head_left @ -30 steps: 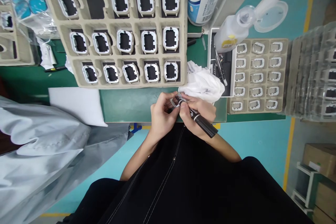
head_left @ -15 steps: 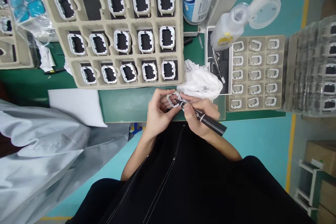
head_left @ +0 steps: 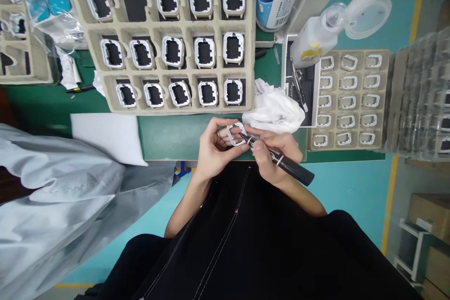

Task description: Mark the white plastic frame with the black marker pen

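The left hand (head_left: 213, 147) pinches a small white frame (head_left: 236, 133) between thumb and fingertips, just below the white cloth (head_left: 274, 110) at the green table (head_left: 176, 136) edge. The right hand (head_left: 272, 157) grips a black marker (head_left: 277, 159), fingers closed around its barrel, tip touching the frame. A pulp tray (head_left: 165, 40) of filled frames lies beyond the cloth's left side.

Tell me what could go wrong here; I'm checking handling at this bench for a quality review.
The small silver rectangular frame is pinched in the left hand past the green table's edge, over the lap, so a slip could drop it. The black marker pen in the right hand touches the frame at its tip; a wobble could mark the wrong spot. The crumpled white cloth lies close by and might pick up ink.
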`<state>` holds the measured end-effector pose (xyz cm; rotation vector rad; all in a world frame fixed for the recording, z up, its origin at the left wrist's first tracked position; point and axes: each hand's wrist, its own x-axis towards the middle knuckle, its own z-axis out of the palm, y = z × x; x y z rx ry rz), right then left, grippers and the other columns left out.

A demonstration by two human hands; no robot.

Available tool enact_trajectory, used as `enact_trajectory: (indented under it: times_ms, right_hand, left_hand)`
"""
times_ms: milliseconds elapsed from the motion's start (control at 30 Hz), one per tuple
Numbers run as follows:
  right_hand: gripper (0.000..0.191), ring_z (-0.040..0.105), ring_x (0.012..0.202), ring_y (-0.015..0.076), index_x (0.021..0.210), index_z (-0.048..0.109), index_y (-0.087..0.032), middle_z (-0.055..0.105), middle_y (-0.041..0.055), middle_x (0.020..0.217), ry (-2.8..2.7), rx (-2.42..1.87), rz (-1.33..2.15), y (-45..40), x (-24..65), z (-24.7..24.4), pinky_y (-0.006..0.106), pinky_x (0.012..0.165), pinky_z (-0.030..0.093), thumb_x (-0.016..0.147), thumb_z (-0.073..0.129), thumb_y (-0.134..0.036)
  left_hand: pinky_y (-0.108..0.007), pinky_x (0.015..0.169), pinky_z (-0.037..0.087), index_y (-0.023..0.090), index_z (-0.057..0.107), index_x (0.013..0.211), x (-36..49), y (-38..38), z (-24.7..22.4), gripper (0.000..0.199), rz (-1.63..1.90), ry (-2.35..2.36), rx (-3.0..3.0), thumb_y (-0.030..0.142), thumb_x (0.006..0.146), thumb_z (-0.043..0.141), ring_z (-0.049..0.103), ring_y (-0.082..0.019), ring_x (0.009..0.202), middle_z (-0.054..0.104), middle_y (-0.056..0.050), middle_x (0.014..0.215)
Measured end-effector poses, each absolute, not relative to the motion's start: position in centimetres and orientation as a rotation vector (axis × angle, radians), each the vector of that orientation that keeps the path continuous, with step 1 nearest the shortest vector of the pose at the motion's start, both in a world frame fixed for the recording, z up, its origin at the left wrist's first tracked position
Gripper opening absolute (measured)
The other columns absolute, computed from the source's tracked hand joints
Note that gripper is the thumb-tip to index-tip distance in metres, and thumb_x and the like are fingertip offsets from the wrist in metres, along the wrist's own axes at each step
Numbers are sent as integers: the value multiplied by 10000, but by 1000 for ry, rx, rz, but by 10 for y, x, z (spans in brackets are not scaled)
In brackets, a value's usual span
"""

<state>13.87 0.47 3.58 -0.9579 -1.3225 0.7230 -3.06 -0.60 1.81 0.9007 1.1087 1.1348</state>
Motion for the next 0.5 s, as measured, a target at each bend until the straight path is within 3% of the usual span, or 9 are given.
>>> enact_trajectory:
  times_ms: [100, 267, 500]
  right_hand:
    - [136, 948, 873, 317, 1041, 662, -297, 805, -48, 755, -1281, -923, 762, 2, 139, 32, 507, 861, 855, 1111, 779, -288]
    - [167, 952, 1021, 353, 1108, 659, -305, 820, -38, 813, -1283, -942, 813, -7, 143, 23, 552, 917, 846, 1084, 816, -254]
    - [191, 909, 800, 274, 1112, 683, -293, 758, -72, 768, -1269, -904, 819, -9, 143, 24, 591, 1026, 825, 1041, 828, -192]
  left_hand:
    - [-308, 899, 765, 255, 716, 1298, -31, -7, 16, 729, 1136, 1119, 907, 466, 765, 1165, 916, -219, 973, 905, -67, 1155]
    - [-305, 940, 762, 248, 738, 1316, -29, -7, 14, 672, 1190, 1057, 926, 469, 823, 1138, 917, -228, 1048, 902, -79, 1178]
    - [-261, 967, 739, 243, 749, 1302, -26, -4, 16, 589, 1246, 986, 926, 373, 865, 1122, 909, -204, 1094, 900, -63, 1164]
